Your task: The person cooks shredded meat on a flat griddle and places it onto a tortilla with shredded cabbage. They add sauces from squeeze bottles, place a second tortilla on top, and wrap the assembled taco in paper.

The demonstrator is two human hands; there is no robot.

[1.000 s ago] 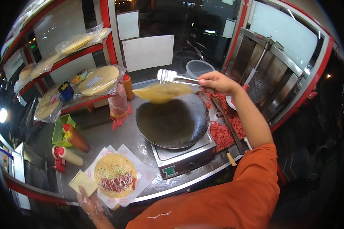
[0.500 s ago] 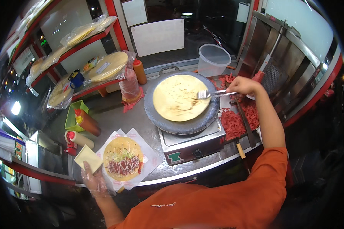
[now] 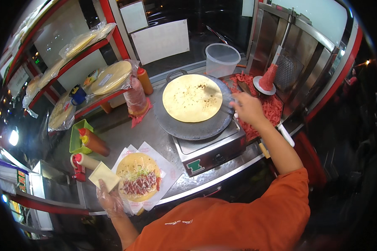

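Observation:
My left hand [image 3: 109, 201], in a clear plastic glove, grips a square pale-yellow cheese slice [image 3: 104, 177]. It is held up at the left edge of a topped tortilla [image 3: 139, 183] lying on white paper [image 3: 169, 169]. That tortilla bears red meat, shredded greens and white sauce streaks. My bare right hand [image 3: 248, 108] hovers at the right rim of the round dark griddle [image 3: 188, 133], fingers apart and slightly blurred, no tool visible in it. On the griddle lies a flat tortilla [image 3: 192, 102] with brown spots.
Under the griddle stands a metal stove [image 3: 209, 152]. Right of it are a tray of red meat strips [image 3: 274, 112] and a meat cone on a spit [image 3: 269, 79]. Sauce bottles [image 3: 95, 142] and a green basket [image 3: 76, 140] stand left. Behind are a clear bucket [image 3: 222, 62] and bagged tortillas [image 3: 111, 78].
The tongs have left my right hand, which has opened beside the griddle's rim. The griddle tortilla lies still, its brown spots now at upper right. My left hand keeps the cheese slice.

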